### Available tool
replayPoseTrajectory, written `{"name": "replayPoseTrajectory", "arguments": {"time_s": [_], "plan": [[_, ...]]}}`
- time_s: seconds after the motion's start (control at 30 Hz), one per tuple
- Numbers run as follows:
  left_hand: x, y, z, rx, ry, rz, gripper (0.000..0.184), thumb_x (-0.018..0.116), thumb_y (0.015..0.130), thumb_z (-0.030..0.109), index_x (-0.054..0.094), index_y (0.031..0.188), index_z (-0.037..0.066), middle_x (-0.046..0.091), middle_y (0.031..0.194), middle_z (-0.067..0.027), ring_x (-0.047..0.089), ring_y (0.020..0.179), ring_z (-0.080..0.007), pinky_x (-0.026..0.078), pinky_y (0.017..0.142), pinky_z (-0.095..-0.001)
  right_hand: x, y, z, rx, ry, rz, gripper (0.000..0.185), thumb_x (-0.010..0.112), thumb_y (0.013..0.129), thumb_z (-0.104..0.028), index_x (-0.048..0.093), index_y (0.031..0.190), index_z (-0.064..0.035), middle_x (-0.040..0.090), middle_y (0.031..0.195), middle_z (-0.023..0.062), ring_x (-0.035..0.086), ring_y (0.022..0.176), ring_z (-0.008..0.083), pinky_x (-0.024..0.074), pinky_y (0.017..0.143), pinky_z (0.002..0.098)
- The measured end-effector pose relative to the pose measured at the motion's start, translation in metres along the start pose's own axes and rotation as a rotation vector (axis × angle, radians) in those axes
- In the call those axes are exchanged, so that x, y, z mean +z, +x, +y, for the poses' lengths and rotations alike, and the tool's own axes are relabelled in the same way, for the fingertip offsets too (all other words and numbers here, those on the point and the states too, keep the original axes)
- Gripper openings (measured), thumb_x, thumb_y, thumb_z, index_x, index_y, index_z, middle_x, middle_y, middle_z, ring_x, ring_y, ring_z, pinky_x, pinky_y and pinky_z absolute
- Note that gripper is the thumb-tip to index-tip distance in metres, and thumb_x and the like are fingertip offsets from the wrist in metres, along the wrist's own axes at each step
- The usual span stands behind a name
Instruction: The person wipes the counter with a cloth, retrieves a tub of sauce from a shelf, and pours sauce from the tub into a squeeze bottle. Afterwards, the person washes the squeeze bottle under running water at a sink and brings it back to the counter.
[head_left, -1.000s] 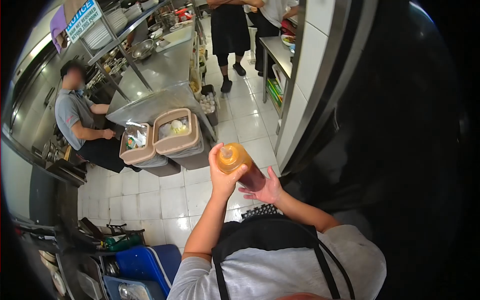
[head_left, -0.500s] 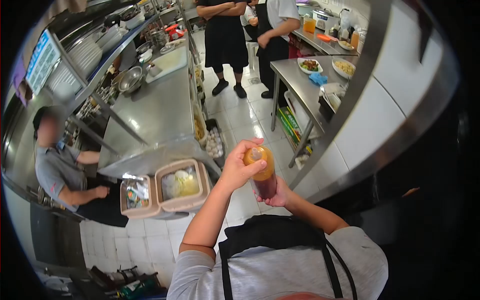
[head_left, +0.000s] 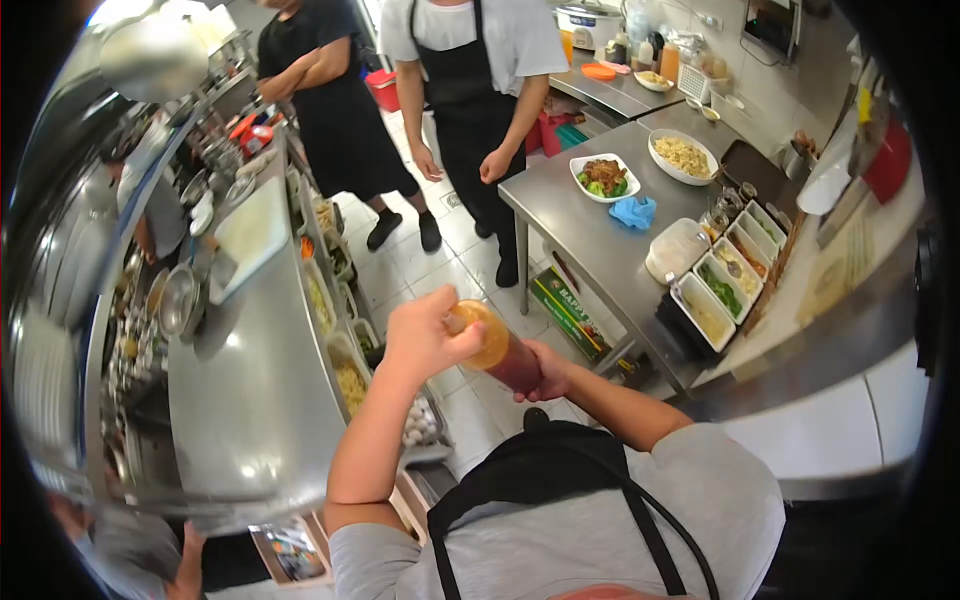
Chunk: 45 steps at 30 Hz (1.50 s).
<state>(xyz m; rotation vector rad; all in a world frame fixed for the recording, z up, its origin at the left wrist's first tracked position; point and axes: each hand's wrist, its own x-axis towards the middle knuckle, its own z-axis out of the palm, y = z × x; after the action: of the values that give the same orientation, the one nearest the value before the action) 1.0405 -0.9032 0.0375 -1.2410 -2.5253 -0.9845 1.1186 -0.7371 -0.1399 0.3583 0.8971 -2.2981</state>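
Note:
A squeeze bottle (head_left: 513, 366) with a dark red sauce in it and an amber top is held in front of my chest, over the floor. It leans, with its top toward the left. My left hand (head_left: 428, 335) is closed around the top, thumb across it, and the nozzle is mostly hidden by the fingers. Around the lower end of the bottle, my right hand (head_left: 548, 372) is wrapped, gripping it.
On the right, a steel table (head_left: 560, 180) bears a plate of meat and broccoli (head_left: 604, 180), a noodle bowl (head_left: 683, 157), a blue cloth (head_left: 632, 212) and topping tubs (head_left: 720, 290). A long steel counter (head_left: 250, 400) runs along the left. Two people stand ahead; others are at left.
My view has turned to the right, bringing the side table and topping tubs closer. The bottle tips further over to the left, with both hands still on it. One person's arms have dropped.

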Motion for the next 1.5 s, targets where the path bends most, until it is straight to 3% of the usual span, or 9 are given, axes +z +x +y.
{"name": "replayPoseTrajectory", "arguments": {"time_s": [0.27, 0.43, 0.57, 0.7, 0.83, 1.13, 1.27, 1.37, 1.5], "plan": [[-0.007, 0.139, -0.087, -0.009, 0.001, -0.107, 0.028, 0.063, 0.056, 0.026, 0.046, 0.062, 0.004, 0.047, 0.052, -0.0151, 0.048, 0.048, -0.0316, 0.041, 0.046, -0.0326, -0.021, 0.097, -0.128, 0.203, -0.018, -0.117, 0.051, 0.032, 0.078, -0.056, 0.055, 0.088, -0.0118, 0.055, 0.066, 0.0067, 0.052, 0.042, 0.0179, 0.0314, 0.028, 0.019], [0.001, 0.219, -0.148, 0.062, -0.297, -0.059, 0.062, 0.074, 0.05, 0.056, 0.052, 0.074, 0.002, 0.046, 0.056, -0.001, 0.047, 0.05, -0.0105, 0.038, 0.046, -0.0251, -0.024, 0.166, -0.21, -0.052, 0.161, -0.21, 0.05, 0.03, 0.083, -0.052, 0.054, 0.098, -0.0109, 0.058, 0.076, 0.0068, 0.056, 0.061, 0.0169, 0.0426, 0.043, 0.0273], [0.012, 0.306, -0.198, 0.213, -0.846, -0.057, 0.079, 0.045, 0.07, 0.069, 0.043, 0.109, 0.001, 0.044, 0.07, -0.0001, 0.038, 0.058, -0.0064, 0.03, 0.053, -0.0191, -0.042, 0.205, -0.269, -0.174, 0.231, -0.259, 0.052, 0.03, 0.082, -0.052, 0.053, 0.103, -0.0103, 0.059, 0.082, 0.0092, 0.056, 0.06, 0.0188, 0.0404, 0.037, 0.025], [0.04, 0.395, -0.249, 0.063, -1.048, -0.34, 0.065, 0.022, 0.084, 0.06, 0.045, 0.107, 0.003, 0.05, 0.073, -0.0042, 0.047, 0.061, -0.0121, 0.036, 0.055, -0.0229, -0.077, 0.23, -0.325, -0.289, 0.41, -0.235, 0.054, 0.032, 0.08, -0.053, 0.052, 0.104, -0.0093, 0.058, 0.085, 0.0139, 0.056, 0.056, 0.0253, 0.0378, 0.032, 0.0224], [0.086, 0.479, -0.283, -0.028, -1.14, -0.753, 0.057, 0.028, 0.086, 0.053, 0.042, 0.113, 0.005, 0.054, 0.08, -0.0064, 0.051, 0.066, -0.0134, 0.037, 0.062, -0.0232, -0.11, 0.231, -0.372, -0.424, 0.577, -0.12, 0.051, 0.033, 0.079, -0.051, 0.052, 0.104, -0.0108, 0.057, 0.085, 0.0161, 0.055, 0.055, 0.0278, 0.0381, 0.032, 0.0235], [0.144, 0.534, -0.355, -0.393, -0.953, -0.606, 0.056, 0.045, 0.086, 0.034, 0.023, 0.129, 0.005, 0.055, 0.087, -0.0096, 0.054, 0.068, -0.0138, 0.044, 0.062, -0.0248, -0.188, 0.238, -0.445, -0.689, 0.602, 0.016, 0.05, 0.026, 0.081, -0.05, 0.05, 0.105, -0.0129, 0.057, 0.083, 0.0141, 0.055, 0.055, 0.0246, 0.0408, 0.036, 0.0236], [0.134, 0.521, -0.385, -0.268, -1.099, -0.584, 0.067, 0.049, 0.085, 0.021, 0.006, 0.134, 0.005, 0.055, 0.088, -0.0124, 0.055, 0.07, -0.0146, 0.045, 0.061, -0.0227, -0.216, 0.243, -0.466, -0.748, 0.582, 0.003, 0.053, 0.026, 0.082, -0.052, 0.049, 0.108, -0.0116, 0.057, 0.084, 0.0144, 0.056, 0.055, 0.0224, 0.0419, 0.035, 0.0228], [0.114, 0.52, -0.425, -0.445, -1.044, -0.338, 0.065, 0.049, 0.083, 0.021, 0.011, 0.134, 0.009, 0.051, 0.099, -0.0125, 0.056, 0.074, -0.0147, 0.046, 0.063, -0.0228, -0.235, 0.246, -0.475, -0.764, 0.606, 0.076, 0.054, 0.026, 0.081, -0.053, 0.048, 0.108, -0.0122, 0.057, 0.083, 0.0143, 0.056, 0.054, 0.0233, 0.0397, 0.034, 0.0225], [0.095, 0.497, -0.49, -0.656, -0.936, -0.579, 0.059, 0.056, 0.079, 0.022, 0.03, 0.129, 0.007, 0.051, 0.102, -0.0102, 0.055, 0.079, -0.0147, 0.045, 0.065, -0.0241, -0.254, 0.251, -0.479, -0.806, 0.682, 0.036, 0.054, 0.031, 0.077, -0.055, 0.049, 0.108, -0.0137, 0.057, 0.085, 0.0142, 0.055, 0.055, 0.0252, 0.0399, 0.036, 0.0229]]}}
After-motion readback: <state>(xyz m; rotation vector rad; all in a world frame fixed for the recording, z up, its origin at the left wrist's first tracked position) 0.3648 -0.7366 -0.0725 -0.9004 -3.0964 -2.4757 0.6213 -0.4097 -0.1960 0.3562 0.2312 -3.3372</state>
